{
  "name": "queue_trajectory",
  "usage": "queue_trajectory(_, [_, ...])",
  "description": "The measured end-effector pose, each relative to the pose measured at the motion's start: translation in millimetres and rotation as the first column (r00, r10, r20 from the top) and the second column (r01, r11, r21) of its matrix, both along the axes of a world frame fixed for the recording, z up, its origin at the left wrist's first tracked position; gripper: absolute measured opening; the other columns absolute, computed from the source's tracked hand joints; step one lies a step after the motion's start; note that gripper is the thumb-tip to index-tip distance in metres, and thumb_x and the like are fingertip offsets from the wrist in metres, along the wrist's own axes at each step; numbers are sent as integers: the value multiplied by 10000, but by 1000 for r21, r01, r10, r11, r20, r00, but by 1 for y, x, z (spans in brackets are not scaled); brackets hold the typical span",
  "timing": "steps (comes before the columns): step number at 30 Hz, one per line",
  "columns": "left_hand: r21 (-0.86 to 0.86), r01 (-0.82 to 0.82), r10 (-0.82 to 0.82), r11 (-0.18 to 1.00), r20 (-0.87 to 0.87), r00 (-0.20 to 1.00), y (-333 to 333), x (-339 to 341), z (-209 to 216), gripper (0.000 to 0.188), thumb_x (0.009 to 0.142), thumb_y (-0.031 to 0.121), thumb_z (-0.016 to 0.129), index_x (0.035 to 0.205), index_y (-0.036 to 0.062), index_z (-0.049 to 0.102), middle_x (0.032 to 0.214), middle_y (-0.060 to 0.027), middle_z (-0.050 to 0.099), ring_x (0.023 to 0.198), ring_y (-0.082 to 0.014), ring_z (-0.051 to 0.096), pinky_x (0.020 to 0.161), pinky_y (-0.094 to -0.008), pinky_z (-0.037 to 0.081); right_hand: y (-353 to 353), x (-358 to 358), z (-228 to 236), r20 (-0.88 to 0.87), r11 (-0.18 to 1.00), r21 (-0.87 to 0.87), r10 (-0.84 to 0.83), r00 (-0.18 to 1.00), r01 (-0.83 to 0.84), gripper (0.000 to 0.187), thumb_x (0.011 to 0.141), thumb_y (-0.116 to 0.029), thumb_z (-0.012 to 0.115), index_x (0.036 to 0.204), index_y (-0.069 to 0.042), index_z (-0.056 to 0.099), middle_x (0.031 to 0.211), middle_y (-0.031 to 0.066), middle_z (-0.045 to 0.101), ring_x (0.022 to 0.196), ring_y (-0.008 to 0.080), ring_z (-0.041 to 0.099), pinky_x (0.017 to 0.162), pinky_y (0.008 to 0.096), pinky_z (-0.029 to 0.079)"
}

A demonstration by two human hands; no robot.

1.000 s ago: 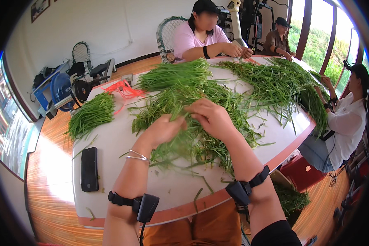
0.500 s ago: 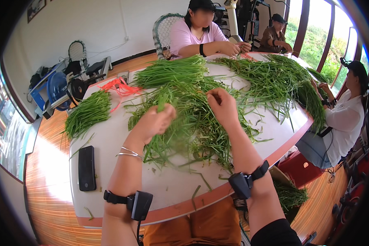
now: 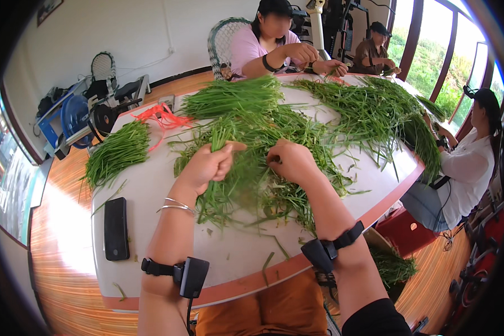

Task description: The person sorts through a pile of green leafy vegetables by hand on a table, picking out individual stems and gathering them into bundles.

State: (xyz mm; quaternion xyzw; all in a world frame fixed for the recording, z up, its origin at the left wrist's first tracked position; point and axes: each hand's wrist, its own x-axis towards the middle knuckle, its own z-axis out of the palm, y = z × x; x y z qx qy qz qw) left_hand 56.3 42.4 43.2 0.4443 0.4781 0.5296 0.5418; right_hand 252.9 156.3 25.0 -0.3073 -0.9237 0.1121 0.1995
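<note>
My left hand (image 3: 208, 169) is closed around a small bunch of green chives (image 3: 222, 136), whose stalks stick out above and below the fist. The thumb points toward my right hand (image 3: 294, 162), which is close by on the right with its fingers curled in a pinch. Whatever is between those fingertips is hidden. Both hands hover over a loose, tangled heap of chives (image 3: 288, 193) on the white table (image 3: 168, 246). Just beyond lies a thick, aligned stack of chives (image 3: 235, 96).
At the left are another tidy bundle of chives (image 3: 119, 152), red plastic ties (image 3: 163, 116) and a black phone (image 3: 116, 229). A larger heap (image 3: 369, 109) covers the far right. Three people sit around the table. A box with greens (image 3: 395, 267) stands on the floor at right.
My right hand has moved left and down, closer to the left hand. The left hand has turned, and its bunch shows more clearly. The person opposite has raised one hand.
</note>
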Motion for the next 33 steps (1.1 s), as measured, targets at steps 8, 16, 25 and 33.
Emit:
queue_trajectory(8, [20, -45, 48, 999, -241, 969, 5, 16, -4, 358, 956, 292, 392, 1188, 57, 530, 882, -18, 563, 635, -83, 529, 501, -211, 419, -4, 3, -2, 190, 998, 11, -63, 980, 63, 160, 727, -183, 587, 861, -115, 643, 914, 122, 565, 851, 322, 584, 718, 393, 472])
queue_trajectory(16, [-5, -90, 87, 996, -203, 975, 6, 15, -10, 341, 958, 289, 395, 1144, 49, 552, 628, 66, 368, 474, -15, 288, 410, -167, 238, -6, 2, 3, 113, 999, -39, -2, 994, 6, 214, 699, -127, 608, 910, -103, 632, 960, 125, 554, 889, 320, 572, 758, 396, 458])
queue_trajectory(25, [-6, -139, 134, 990, -227, 965, 4, 14, -10, 312, 941, 271, 436, 1113, 60, 589, 596, 75, 347, 478, -23, 275, 424, -183, 231, 3, 9, 7, -140, 974, -224, -8, 990, -24, 170, 741, -143, 619, 884, -52, 628, 825, 102, 610, 748, 234, 600, 679, 342, 471])
queue_trajectory(33, [237, -201, 262, 951, -267, 927, 6, 20, -16, 299, 869, 281, 585, 1050, 45, 620, 582, 84, 390, 489, -17, 317, 428, -197, 240, -6, -1, 10, -525, 663, -605, 85, 847, -441, 86, 830, -69, 600, 861, 11, 612, 751, 6, 614, 689, 64, 572, 607, 223, 447])
